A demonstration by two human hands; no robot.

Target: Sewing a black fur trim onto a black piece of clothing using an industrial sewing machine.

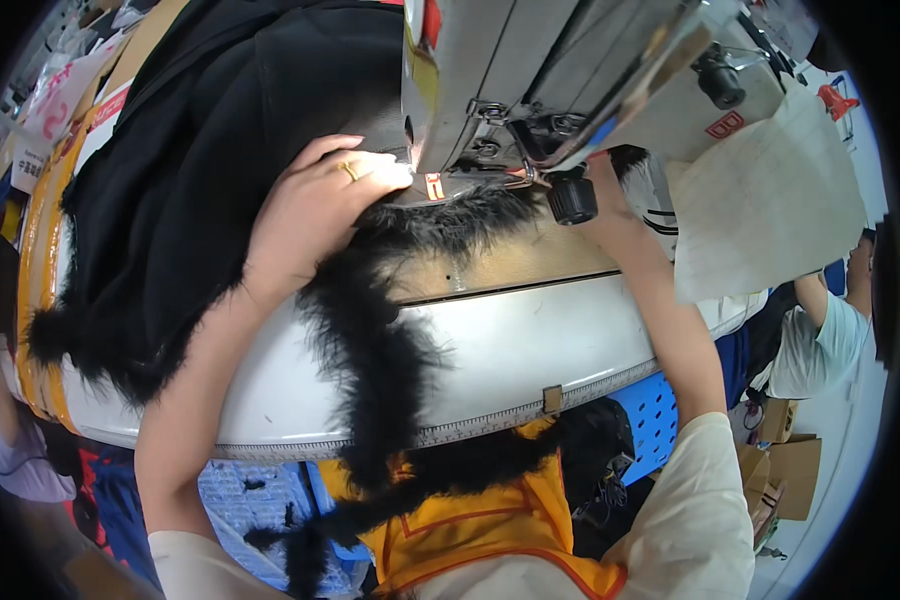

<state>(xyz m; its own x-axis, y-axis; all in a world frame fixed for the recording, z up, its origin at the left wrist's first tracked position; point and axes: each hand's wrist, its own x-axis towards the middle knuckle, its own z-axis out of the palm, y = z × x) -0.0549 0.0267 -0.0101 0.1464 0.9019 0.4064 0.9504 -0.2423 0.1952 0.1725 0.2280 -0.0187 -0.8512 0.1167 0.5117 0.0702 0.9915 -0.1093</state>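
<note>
My left hand (315, 205), with a gold ring, reaches to the sewing machine's needle area. Its fingers bend over the edge of a black fabric piece (205, 150) and the black feather trim (450, 222); the thumb is hidden, and the fingers look closed on the trim. An orange-red part (434, 187) sits at the machine's foot, right beside those fingertips. The trim passes under the machine and hangs over the table front into my lap. Behind the machine head (550, 70) my right hand (610, 200) is mostly covered, its fingers out of sight.
The white machine table (530, 335) has a measuring tape (490, 412) along its front edge. A black knob (573, 197) juts from the machine head. A pale sheet (770, 200) hangs at the right. Below stands a blue perforated crate (650, 420). Another person's arm (815, 298) shows far right.
</note>
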